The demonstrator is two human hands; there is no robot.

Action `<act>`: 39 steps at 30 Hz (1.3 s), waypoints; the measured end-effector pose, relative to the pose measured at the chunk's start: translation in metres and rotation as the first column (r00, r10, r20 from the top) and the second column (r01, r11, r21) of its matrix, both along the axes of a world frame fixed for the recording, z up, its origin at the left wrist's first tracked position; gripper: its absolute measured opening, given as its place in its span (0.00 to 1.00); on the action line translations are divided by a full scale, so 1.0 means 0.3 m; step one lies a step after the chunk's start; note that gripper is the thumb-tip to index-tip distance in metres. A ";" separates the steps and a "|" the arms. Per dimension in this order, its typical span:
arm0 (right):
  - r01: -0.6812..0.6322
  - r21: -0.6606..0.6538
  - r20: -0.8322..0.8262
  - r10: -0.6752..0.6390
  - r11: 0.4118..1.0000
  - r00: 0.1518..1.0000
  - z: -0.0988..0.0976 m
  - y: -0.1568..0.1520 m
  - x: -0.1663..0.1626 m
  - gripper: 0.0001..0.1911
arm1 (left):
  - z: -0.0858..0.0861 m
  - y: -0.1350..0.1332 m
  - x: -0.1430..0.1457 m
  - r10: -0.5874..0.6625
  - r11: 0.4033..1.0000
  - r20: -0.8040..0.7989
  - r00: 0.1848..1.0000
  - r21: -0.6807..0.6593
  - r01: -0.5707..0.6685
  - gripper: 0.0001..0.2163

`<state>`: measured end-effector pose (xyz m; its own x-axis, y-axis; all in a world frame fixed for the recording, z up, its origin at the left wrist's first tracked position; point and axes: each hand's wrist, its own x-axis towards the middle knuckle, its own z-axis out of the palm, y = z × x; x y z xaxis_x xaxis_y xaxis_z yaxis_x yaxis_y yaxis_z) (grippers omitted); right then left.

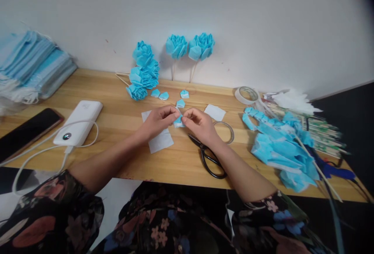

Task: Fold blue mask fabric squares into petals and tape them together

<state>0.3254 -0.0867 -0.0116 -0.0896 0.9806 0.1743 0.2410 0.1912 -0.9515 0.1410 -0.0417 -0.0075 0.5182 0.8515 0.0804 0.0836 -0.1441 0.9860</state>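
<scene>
Between my two hands is a small blue-and-white folded petal piece (178, 122), pinched at its left side by my left hand (161, 120) and at its right by my right hand (199, 123). Just beyond them lie several finished blue petals (180, 103). White squares of sheet material (161, 141) rest under and beside my left hand, and another white piece (215, 112) is past my right hand. Black-handled scissors (210, 160) lie beneath my right wrist, next to a thin tape ring (230, 132).
Blue flowers on sticks (201, 46) lean against the wall, with more flowers (143, 71) heaped left. At left are a mask stack (35, 65), a white power bank (78, 123) with cable and a phone (29, 133). At right are a tape roll (246, 95) and crumpled blue material (280, 149).
</scene>
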 end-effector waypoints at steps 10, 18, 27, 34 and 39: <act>0.072 0.008 -0.084 -0.071 0.997 0.994 -0.016 0.012 0.004 0.10 | 0.004 -0.003 0.009 -0.036 0.999 -0.041 0.999 0.019 0.036 0.13; 0.054 -0.005 -0.074 -0.054 0.999 0.996 -0.016 0.007 0.005 0.13 | -0.035 0.006 0.009 -0.018 1.000 -0.009 1.000 0.008 0.019 0.11; 0.046 0.003 -0.064 -0.045 0.999 0.997 -0.029 0.013 0.015 0.17 | 0.003 -0.002 0.007 0.004 1.000 -0.028 1.000 -0.001 -0.004 0.11; 0.048 0.020 -0.079 -0.047 0.999 0.996 -0.028 0.014 0.014 0.15 | 0.017 0.003 0.002 0.010 0.998 0.020 1.000 -0.054 -0.009 0.14; 0.026 0.028 -0.127 -0.022 0.999 0.992 -0.031 0.015 0.020 0.16 | 0.010 0.007 0.004 0.022 0.997 0.054 0.998 -0.076 -0.018 0.14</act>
